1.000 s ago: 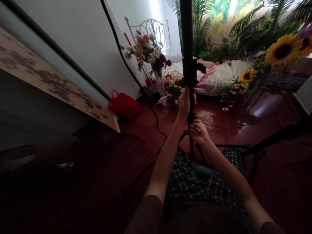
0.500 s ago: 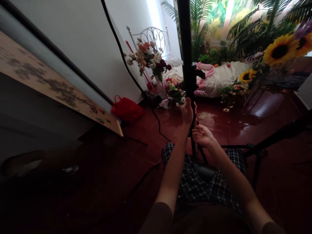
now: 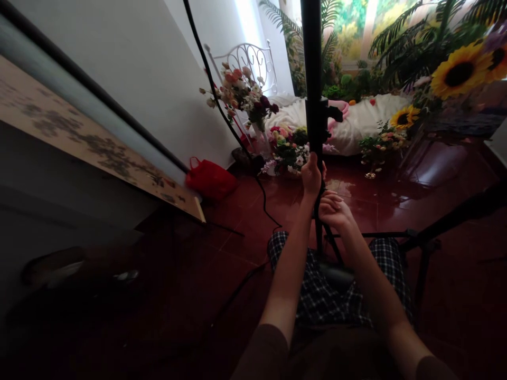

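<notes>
A black light stand [image 3: 312, 53] rises upright in front of me, with a collar and a clamp knob [image 3: 335, 114] partway up. My left hand [image 3: 311, 178] is wrapped round its pole just below that collar, thumb pointing up. Lower down, on the right side of the pole, my right hand [image 3: 335, 209] is closed with its fingers curled against the stand. What those fingers pinch is hidden. The stand's lower pole and legs [image 3: 319, 237] come down between my knees.
A black cable [image 3: 219, 103] hangs at the left. A red bag [image 3: 210, 178] rests by the wall near a painted scroll panel [image 3: 99, 142]. Flower arrangements [image 3: 253, 95], a white bed [image 3: 368, 119] and sunflowers [image 3: 455, 74] lie beyond. Another black stand leg [image 3: 455, 214] crosses at right.
The stand and both hands have shifted slightly right in view. My right hand has turned and its fingers have curled in more, covering the small black part seen by them before.
</notes>
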{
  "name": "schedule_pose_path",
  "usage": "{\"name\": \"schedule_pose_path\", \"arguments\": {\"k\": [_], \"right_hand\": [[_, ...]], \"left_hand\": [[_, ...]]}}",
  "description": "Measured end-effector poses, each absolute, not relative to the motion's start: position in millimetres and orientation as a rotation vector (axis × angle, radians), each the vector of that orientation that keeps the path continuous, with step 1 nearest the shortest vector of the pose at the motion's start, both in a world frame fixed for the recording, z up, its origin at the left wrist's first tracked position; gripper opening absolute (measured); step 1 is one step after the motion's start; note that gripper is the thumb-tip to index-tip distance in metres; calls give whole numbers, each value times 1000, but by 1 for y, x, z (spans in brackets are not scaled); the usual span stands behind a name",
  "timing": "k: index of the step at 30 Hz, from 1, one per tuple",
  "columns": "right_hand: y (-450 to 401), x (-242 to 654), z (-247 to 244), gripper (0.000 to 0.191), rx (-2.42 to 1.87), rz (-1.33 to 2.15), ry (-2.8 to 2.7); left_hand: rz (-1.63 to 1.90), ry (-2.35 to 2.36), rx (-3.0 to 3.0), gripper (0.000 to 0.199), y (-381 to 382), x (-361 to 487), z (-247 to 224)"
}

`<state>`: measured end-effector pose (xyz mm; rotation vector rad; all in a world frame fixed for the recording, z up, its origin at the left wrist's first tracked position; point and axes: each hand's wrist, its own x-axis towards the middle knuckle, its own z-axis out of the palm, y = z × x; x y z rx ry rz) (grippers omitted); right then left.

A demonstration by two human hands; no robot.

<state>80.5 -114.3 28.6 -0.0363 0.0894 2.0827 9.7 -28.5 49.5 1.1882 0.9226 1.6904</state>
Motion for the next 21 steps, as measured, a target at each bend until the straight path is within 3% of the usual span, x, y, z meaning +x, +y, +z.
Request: {"name": "schedule_pose_path", "arguments": {"k": [11, 16, 21], "right_hand": [[-139, 129, 21, 23, -537, 2020, -454], [-190, 213, -18, 23, -952, 1693, -541], [-248, 306, -52, 43, -1496, 958, -533]], "left_hand": [[1704, 909, 1233, 73, -30, 2, 48], [1732, 911, 1179, 69, -40, -10, 45], [1783, 887, 1182, 67, -44, -14, 41]]}}
